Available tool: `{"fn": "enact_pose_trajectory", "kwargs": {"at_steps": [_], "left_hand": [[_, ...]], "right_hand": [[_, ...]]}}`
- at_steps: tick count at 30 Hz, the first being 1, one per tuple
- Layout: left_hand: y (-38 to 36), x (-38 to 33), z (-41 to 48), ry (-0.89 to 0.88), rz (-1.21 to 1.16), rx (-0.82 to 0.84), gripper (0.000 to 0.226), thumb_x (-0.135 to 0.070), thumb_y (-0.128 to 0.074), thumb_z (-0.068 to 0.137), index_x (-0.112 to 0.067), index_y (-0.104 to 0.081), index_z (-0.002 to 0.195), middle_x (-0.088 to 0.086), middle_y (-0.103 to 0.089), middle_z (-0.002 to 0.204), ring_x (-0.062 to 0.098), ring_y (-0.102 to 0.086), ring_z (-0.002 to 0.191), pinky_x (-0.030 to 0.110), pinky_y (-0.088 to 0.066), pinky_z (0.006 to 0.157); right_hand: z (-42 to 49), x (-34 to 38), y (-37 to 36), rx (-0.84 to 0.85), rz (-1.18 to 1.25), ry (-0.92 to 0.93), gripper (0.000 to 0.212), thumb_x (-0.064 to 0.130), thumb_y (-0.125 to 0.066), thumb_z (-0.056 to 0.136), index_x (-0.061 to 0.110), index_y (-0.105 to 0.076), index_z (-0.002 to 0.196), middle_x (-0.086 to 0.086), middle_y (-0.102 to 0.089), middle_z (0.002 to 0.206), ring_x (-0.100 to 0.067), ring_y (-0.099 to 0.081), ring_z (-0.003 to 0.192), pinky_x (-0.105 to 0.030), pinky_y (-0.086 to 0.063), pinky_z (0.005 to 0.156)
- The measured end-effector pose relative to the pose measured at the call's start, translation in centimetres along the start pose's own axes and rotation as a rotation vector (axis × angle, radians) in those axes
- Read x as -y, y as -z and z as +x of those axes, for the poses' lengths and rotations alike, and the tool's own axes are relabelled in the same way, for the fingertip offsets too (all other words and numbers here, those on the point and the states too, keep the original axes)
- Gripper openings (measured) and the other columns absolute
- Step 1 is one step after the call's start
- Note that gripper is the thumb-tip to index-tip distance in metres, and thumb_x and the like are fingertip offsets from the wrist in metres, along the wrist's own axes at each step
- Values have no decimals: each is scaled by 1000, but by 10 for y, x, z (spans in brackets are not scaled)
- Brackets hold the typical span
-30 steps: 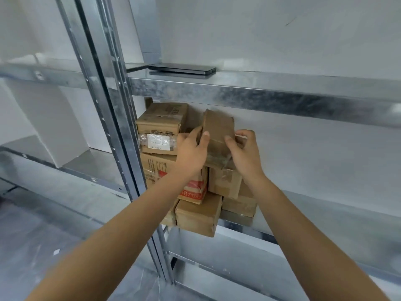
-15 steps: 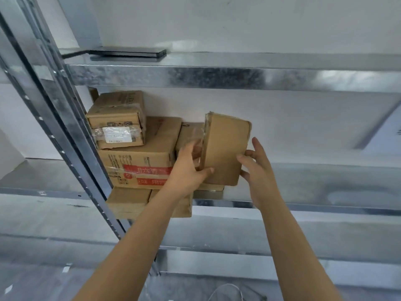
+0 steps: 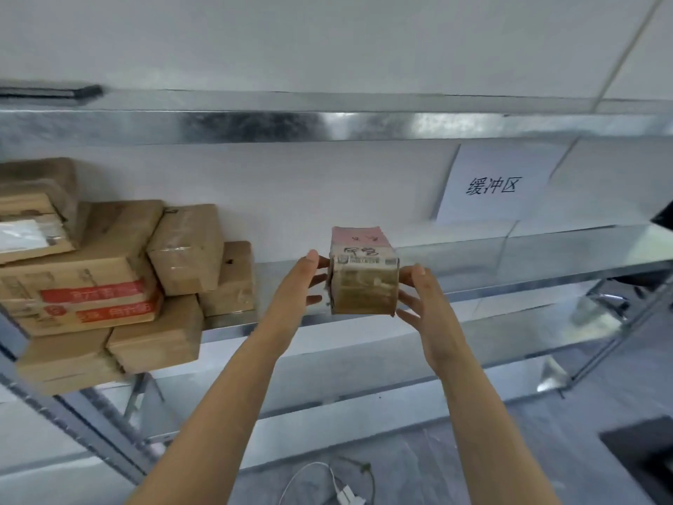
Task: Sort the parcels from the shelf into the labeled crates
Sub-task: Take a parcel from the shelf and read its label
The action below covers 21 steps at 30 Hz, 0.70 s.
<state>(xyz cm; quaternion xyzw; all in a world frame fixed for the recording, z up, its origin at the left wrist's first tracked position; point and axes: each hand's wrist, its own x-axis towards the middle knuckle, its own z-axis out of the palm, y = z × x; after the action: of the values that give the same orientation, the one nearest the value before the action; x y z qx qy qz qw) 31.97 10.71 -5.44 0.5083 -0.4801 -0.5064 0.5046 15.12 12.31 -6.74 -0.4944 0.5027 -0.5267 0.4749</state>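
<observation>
Lifting one parcel (image 3: 362, 282) clear of the stack (image 3: 109, 282), you are pressing it between your left hand (image 3: 304, 282) and right hand (image 3: 424, 300), fingers nearly straight; finding its crate is coming next.

Bright, even light; metal shelf (image 3: 364, 122) glares; edges blurred and bowed.

Metal shelf (image 3: 510, 256) with stacked cardboard parcels (image 3: 91, 271) at its left end
</observation>
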Motion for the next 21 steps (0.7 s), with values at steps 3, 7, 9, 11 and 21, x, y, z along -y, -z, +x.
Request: {"fn": "enact_pose_trajectory", "kwargs": {"at_steps": [3,7,9,11,21], "left_hand": [[-53,6,-13,-24,-3,81,36,-48,-41,91,-19,-55,106,10,-61,120,23,-57,111,43,-46,97],[-124,21,-35,-51,33,141,17,-26,-40,98,-18,-55,96,9,-62,113,19,-59,102,33,-52,86],[-161,30,-49,-72,27,173,12,-22,-42,97,-20,-54,95,3,-64,108,13,-60,93,33,-52,82],[-197,37,-63,-94,18,215,9,-18,-45,96,-19,-53,101,-4,-64,103,7,-62,86,28,-53,76],[-351,51,-92,-288,223,493,51,-13,-67,83,-21,-44,128,1,-46,132,11,-57,102,22,-50,86]], "right_hand": [[-19,-5,56,-59,-37,-27,34,49,-40,90,21,-54,103,5,-61,113,-18,-55,115,-41,-42,100],[-48,-12,131,-161,-92,-36,16,36,-47,94,22,-56,91,0,-63,110,-20,-57,109,-40,-46,94],[-66,-14,166,-210,-122,-25,9,29,-50,94,23,-55,91,1,-64,109,-19,-58,106,-40,-47,91],[-84,-16,198,-258,-120,-8,2,24,-53,93,24,-55,94,5,-63,103,-14,-59,96,-37,-49,85],[-147,-19,334,-569,179,8,9,19,-57,92,24,-53,98,0,-64,102,-6,-63,84,-31,-53,73]]}}
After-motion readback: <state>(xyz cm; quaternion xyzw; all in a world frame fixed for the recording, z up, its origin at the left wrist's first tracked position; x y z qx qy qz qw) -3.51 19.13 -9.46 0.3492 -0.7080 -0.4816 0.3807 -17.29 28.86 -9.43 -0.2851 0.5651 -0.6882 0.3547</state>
